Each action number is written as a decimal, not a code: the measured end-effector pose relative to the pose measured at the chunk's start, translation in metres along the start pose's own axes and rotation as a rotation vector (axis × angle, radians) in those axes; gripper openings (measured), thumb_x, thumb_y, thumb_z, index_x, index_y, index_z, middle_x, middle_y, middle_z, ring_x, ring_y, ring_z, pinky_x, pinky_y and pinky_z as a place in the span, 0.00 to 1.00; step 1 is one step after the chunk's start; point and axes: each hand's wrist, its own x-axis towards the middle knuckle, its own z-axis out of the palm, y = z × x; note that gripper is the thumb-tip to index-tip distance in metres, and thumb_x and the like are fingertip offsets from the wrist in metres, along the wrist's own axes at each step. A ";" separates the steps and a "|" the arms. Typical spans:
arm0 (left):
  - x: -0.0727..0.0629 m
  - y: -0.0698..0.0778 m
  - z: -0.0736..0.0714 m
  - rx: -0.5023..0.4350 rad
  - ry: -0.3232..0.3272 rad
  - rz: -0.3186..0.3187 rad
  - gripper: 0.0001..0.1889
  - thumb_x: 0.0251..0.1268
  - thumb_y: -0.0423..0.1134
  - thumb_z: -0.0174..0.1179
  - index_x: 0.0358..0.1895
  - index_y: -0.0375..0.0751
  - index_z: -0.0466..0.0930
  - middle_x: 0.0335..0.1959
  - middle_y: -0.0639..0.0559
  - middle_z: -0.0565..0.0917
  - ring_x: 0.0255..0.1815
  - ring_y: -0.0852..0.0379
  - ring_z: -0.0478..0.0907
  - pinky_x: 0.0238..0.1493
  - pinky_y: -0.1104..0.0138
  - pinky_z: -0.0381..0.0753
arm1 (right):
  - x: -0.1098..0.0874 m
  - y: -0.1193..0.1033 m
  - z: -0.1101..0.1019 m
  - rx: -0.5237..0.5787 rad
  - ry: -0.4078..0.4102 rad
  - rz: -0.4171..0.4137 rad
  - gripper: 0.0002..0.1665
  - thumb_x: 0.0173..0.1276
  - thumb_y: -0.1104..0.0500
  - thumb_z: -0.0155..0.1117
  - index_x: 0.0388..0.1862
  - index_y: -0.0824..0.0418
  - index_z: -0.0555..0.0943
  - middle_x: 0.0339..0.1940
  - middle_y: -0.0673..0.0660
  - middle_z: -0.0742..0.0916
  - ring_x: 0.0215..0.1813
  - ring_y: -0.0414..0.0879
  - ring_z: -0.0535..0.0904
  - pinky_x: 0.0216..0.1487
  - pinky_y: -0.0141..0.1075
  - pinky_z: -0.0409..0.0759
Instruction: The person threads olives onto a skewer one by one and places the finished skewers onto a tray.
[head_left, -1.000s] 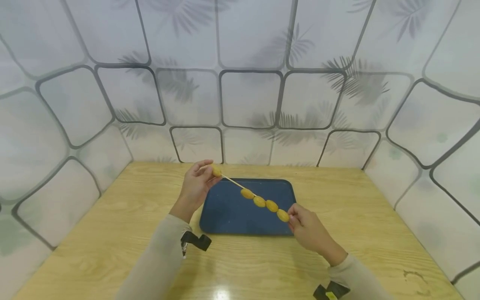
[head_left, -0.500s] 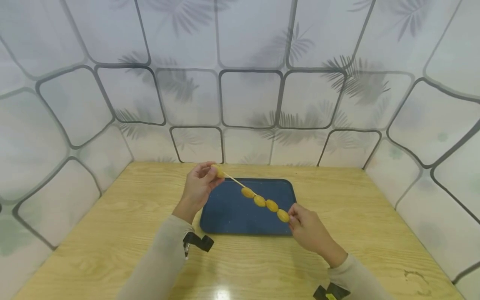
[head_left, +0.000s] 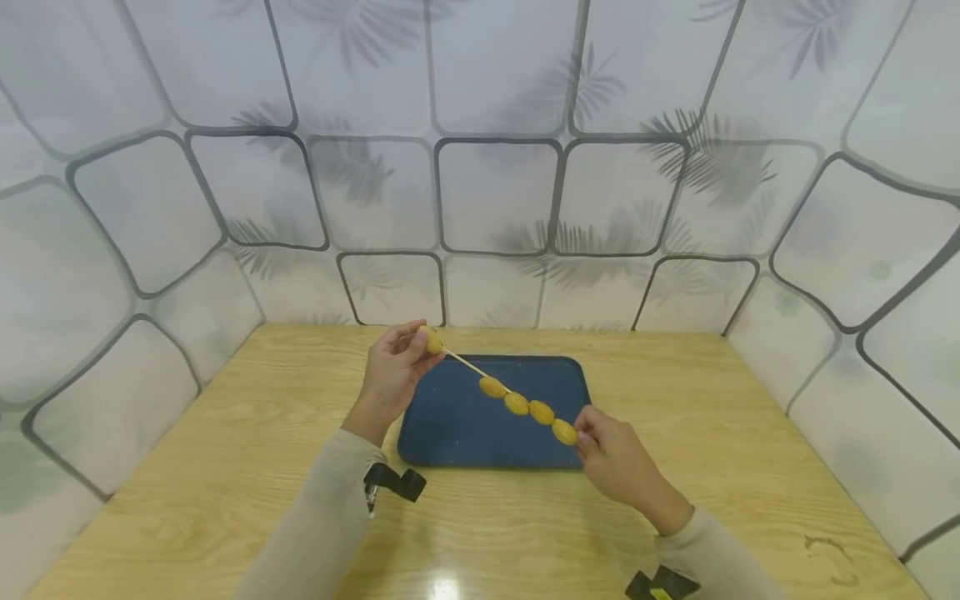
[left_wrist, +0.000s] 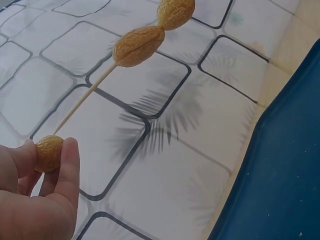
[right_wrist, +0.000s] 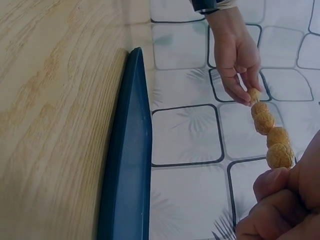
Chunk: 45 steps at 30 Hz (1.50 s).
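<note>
A thin wooden skewer (head_left: 465,362) slants above the blue tray in the head view, bearing several wrinkled, golden-brown oval pieces (head_left: 517,404). These sit in a row near its lower right end. My left hand (head_left: 392,375) pinches a single matching oval piece (left_wrist: 48,154) between thumb and fingers at the upper left end. Bare stick shows between that piece and the row, clearest in the left wrist view. At the other end, my right hand (head_left: 622,460) grips the skewer just beyond the last piece; its fingers hide the stick's end.
Beneath the skewer lies a dark blue tray (head_left: 480,446) with a raised rim, on a light wooden table (head_left: 510,533). Pale wall covering (head_left: 498,200) with dark outlines and leaf prints encloses the back and both sides.
My left hand and its piece shift slightly down the skewer toward the right, then slip back up left. The right hand keeps its grip and barely moves.
</note>
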 end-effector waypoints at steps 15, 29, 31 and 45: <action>0.002 -0.004 0.000 -0.028 0.037 0.012 0.15 0.76 0.24 0.51 0.36 0.48 0.82 0.34 0.54 0.82 0.32 0.60 0.82 0.38 0.70 0.88 | 0.000 -0.004 0.018 0.065 0.011 0.057 0.12 0.67 0.78 0.51 0.30 0.65 0.72 0.18 0.50 0.75 0.17 0.36 0.65 0.18 0.25 0.64; 0.001 -0.007 -0.007 -0.002 0.025 0.010 0.10 0.77 0.26 0.50 0.48 0.41 0.79 0.37 0.51 0.81 0.33 0.59 0.83 0.42 0.69 0.88 | 0.004 0.004 0.037 0.157 0.044 0.147 0.10 0.68 0.77 0.51 0.30 0.66 0.73 0.18 0.50 0.76 0.18 0.38 0.66 0.18 0.27 0.64; 0.000 -0.006 -0.009 -0.010 -0.005 0.006 0.10 0.77 0.27 0.49 0.50 0.42 0.78 0.40 0.51 0.81 0.37 0.59 0.83 0.46 0.68 0.88 | 0.005 0.006 0.037 0.185 0.037 0.175 0.10 0.70 0.76 0.50 0.31 0.66 0.73 0.19 0.51 0.76 0.18 0.39 0.66 0.18 0.27 0.64; -0.002 -0.001 -0.015 -0.162 -0.013 0.050 0.10 0.71 0.30 0.55 0.40 0.49 0.84 0.35 0.52 0.84 0.35 0.60 0.84 0.44 0.69 0.88 | 0.010 -0.010 0.045 0.176 0.059 0.141 0.12 0.69 0.77 0.52 0.28 0.63 0.72 0.18 0.52 0.78 0.18 0.39 0.67 0.18 0.26 0.63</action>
